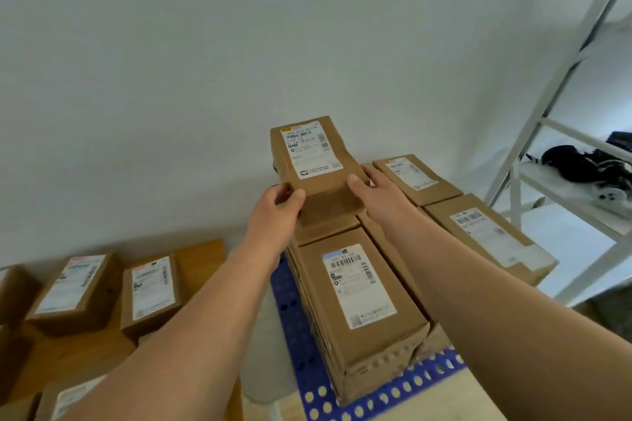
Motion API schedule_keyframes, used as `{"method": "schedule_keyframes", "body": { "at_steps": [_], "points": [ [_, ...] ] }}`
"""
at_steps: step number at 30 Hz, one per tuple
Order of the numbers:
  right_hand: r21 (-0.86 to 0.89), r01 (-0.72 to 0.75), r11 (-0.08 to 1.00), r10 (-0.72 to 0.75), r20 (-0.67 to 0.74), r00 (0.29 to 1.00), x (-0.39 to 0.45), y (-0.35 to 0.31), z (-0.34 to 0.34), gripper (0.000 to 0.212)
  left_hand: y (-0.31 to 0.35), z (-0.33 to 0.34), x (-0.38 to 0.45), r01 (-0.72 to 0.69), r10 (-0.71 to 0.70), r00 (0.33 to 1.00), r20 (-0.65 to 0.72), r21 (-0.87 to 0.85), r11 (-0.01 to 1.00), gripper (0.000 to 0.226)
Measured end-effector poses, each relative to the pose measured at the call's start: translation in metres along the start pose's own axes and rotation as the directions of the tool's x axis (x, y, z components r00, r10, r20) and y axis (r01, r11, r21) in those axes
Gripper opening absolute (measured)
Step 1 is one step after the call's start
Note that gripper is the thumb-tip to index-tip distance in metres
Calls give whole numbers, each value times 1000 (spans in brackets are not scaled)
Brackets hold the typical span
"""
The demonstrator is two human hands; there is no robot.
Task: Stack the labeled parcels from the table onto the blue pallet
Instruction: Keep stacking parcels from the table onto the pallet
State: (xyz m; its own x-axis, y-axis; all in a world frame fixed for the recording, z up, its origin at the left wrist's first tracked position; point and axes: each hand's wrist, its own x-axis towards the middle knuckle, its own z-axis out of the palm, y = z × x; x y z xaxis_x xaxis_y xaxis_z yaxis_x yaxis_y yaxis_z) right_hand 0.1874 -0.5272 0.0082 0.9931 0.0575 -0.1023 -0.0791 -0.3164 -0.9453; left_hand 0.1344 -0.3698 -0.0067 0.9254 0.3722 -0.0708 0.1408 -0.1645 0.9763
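Both hands, left hand [278, 207] and right hand [371, 190], pinch parcel [309, 161] over blue pallet [290, 314]. Several stacked. More wait on table [201, 256], 8 o'clock.

body: two bare forearms, no sleeves | hands [278, 207]: bare, no gloves, rings or watch

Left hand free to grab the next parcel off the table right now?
Probably not yet. The left hand grips the near left corner of the held parcel, sharing it with the right hand above the stack on the blue pallet. Nothing blocks the table parcel itself.
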Motion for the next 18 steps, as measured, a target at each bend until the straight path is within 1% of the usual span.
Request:
{"method": "schedule_keyframes", "body": {
  "at_steps": [5, 10, 18],
  "points": [
    [-19, -49, 999, 50, 90, 995, 27, 18, -5, 53, -9, 24, 12, 53, -51, 996, -77, 30, 998, 44],
    [-26, -52, 998, 55, 157, 986, 45, 29, -6, 60, -18, 35, 16, 98, -92, 987, -134, 38, 994, 45],
    [-34, -25, 999, 31, 189, 982, 51, 37, -12, 60, -27, 42, 19, 140, -132, 974, -184, 29, 990, 43]
  ]
}}
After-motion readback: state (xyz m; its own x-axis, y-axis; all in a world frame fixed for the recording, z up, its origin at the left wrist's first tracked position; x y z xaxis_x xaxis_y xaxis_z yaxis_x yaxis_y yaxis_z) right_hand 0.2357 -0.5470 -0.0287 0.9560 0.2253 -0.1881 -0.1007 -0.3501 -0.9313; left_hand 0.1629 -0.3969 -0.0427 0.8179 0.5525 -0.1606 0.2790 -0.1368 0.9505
